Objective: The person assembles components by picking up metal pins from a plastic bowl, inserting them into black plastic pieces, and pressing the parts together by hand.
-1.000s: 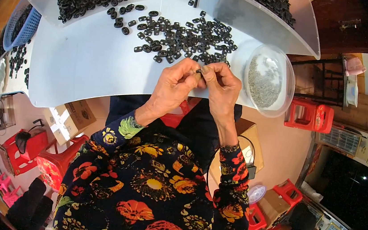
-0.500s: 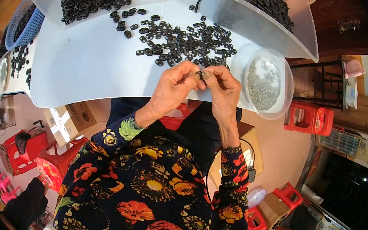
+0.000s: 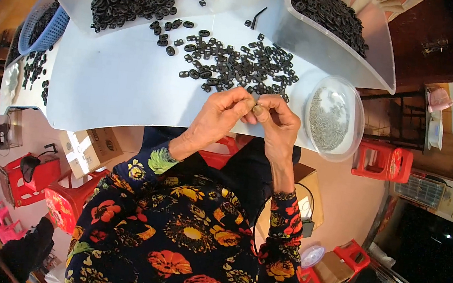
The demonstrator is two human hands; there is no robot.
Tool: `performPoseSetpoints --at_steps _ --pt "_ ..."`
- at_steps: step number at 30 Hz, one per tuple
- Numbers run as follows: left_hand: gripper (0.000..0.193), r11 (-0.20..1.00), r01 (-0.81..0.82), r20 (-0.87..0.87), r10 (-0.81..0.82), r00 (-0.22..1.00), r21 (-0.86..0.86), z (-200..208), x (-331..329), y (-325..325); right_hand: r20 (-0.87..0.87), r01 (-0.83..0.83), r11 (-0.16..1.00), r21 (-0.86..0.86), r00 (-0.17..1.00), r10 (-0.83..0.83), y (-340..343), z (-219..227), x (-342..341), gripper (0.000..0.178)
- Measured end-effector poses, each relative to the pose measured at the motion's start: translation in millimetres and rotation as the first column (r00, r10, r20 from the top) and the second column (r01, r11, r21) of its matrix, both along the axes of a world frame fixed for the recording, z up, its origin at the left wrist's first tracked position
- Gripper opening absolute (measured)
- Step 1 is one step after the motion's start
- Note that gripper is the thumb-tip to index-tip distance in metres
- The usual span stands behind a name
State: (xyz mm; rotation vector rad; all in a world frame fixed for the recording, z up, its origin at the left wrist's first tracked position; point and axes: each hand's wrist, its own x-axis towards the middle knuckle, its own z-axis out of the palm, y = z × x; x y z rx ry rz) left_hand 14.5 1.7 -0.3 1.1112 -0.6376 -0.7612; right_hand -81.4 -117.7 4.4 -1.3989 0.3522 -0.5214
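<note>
My left hand (image 3: 219, 113) and my right hand (image 3: 278, 122) meet over the table's near edge, thumbs and fingers pinched together tip to tip. Both are closed; the small black plastic part seen between them a moment earlier is now hidden by the fingertips. Just beyond my hands lies a loose spread of small black plastic pieces (image 3: 240, 65), many with two holes. Right of my right hand stands a round clear bowl (image 3: 355, 132) with many tiny silvery metal pieces (image 3: 328, 122), which look like springs.
A clear bin (image 3: 72, 6) of black oval pieces lies at the back left; another bin (image 3: 381, 61) holds black parts at the back right. A thin black bent stick (image 3: 259, 18) lies between them. A blue basket (image 3: 56, 29) is far left. Red stools (image 3: 382, 160) stand around the table.
The view has shifted, so the table and its contents sit lower and farther right. My hands stay pinched together; the black part between my fingertips has gone out of sight.
</note>
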Motion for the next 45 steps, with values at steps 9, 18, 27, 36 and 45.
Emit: performPoseSetpoints --at_steps 9,18,27,36,45 --pt "0.015 0.949 -0.074 0.617 -0.14 0.774 0.308 38 61 18 0.118 0.034 0.987 0.154 0.992 -0.053 -1 -5 -4 0.006" --pt "0.009 0.889 -0.411 0.961 -0.097 0.259 0.201 23 157 18 0.058 0.081 0.997 0.014 0.995 -0.081 0 -4 -3 0.016" --pt "0.014 0.842 -0.403 0.931 -0.354 0.088 0.358 21 163 2 0.025 0.072 0.996 -0.06 0.997 -0.071 0 -4 -4 0.016" --pt "0.017 0.936 0.028 0.338 -0.154 0.929 0.351 36 108 -6 0.108 0.086 0.996 -0.018 0.991 -0.084 -1 -4 -4 0.015" --pt "0.02 0.926 0.377 -0.356 -0.345 0.868 0.022 19 59 -23 0.13 0.112 0.993 0.038 0.985 -0.116 0 -5 -1 0.018"
